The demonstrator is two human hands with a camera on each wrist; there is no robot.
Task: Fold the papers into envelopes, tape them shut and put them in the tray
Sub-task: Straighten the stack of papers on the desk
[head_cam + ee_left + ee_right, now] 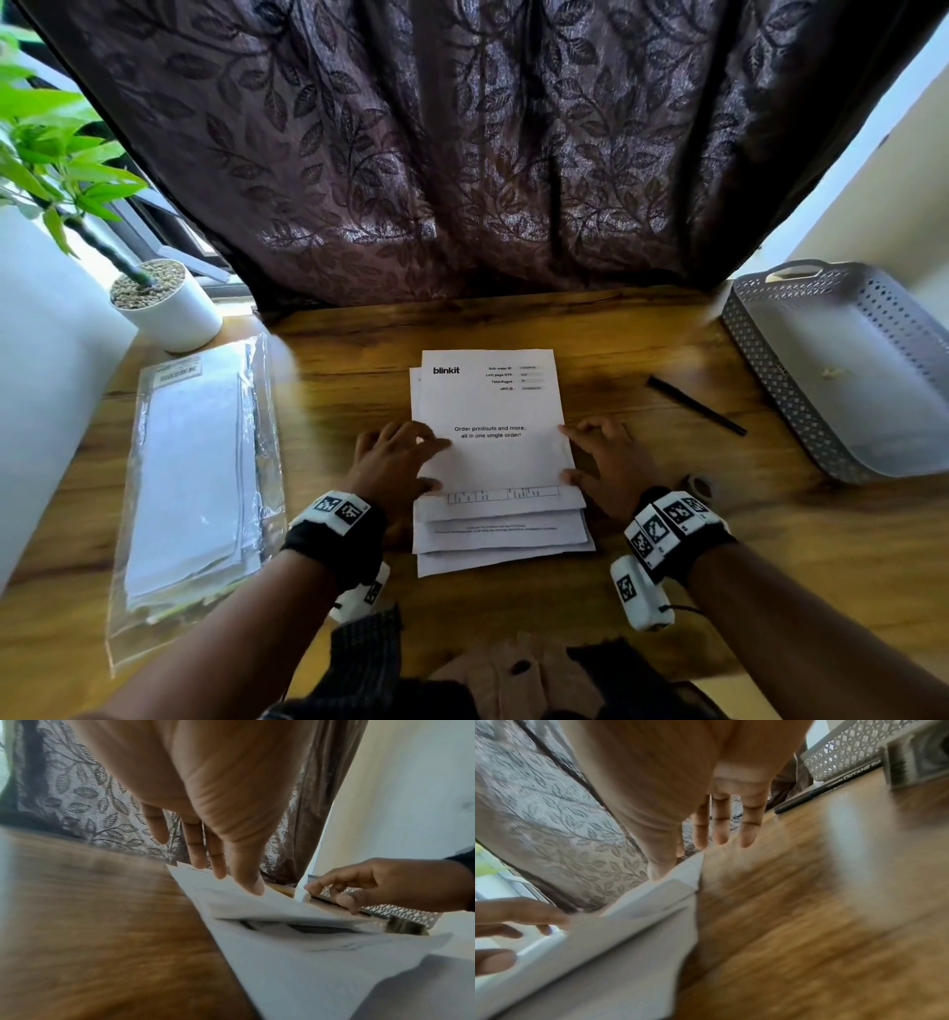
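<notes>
Left grip [395, 457] is laid straight-fingered on the top sheet [488, 406] of the papers [500, 537], fanned on the bench [339, 370]; right grip [608, 462] is set against its right edge, pinching or not cannot be told. Open bench is left toward the tray [760, 349], crossed by a pen [693, 403]. Tape roll [698, 485] is half hidden by the right wrist.

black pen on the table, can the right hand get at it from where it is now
Probably yes: the black pen lies on bare table to the right of the right hand, which only touches the top sheet at its edge; nothing sits between them.
</notes>
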